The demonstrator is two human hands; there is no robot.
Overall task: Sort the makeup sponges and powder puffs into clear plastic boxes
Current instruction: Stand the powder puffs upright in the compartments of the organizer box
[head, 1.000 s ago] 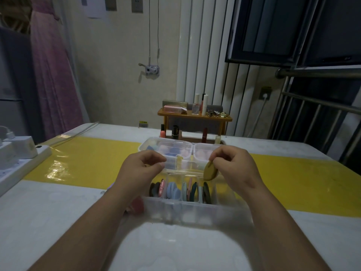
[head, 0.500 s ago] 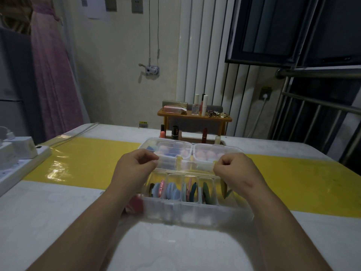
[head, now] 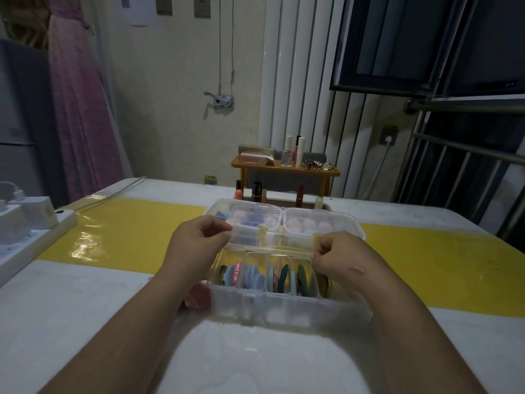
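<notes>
A near clear plastic box [head: 284, 308] has several compartments with powder puffs [head: 252, 275] standing on edge, blue, pink and green. Its clear lid [head: 272, 240] stands open at the back. My left hand [head: 196, 245] pinches the lid's left corner. My right hand [head: 341, 257] is curled over the rightmost compartment, fingers pinching the top of a dark yellow powder puff [head: 326, 283] that sits down inside it. Just behind is a far clear box [head: 352, 227] with shut lids, and pink and blue makeup sponges [head: 308, 224] show through them.
A pink item [head: 199, 294] lies left of the near box, partly hidden by my left forearm. A white power strip with plugs [head: 31, 223] sits at the table's left edge. A wooden rack with cosmetics [head: 284, 167] stands behind the far box.
My right hand has lowered the yellow puff from above the box down into the rightmost compartment. My left hand has stayed at the lid's corner.
</notes>
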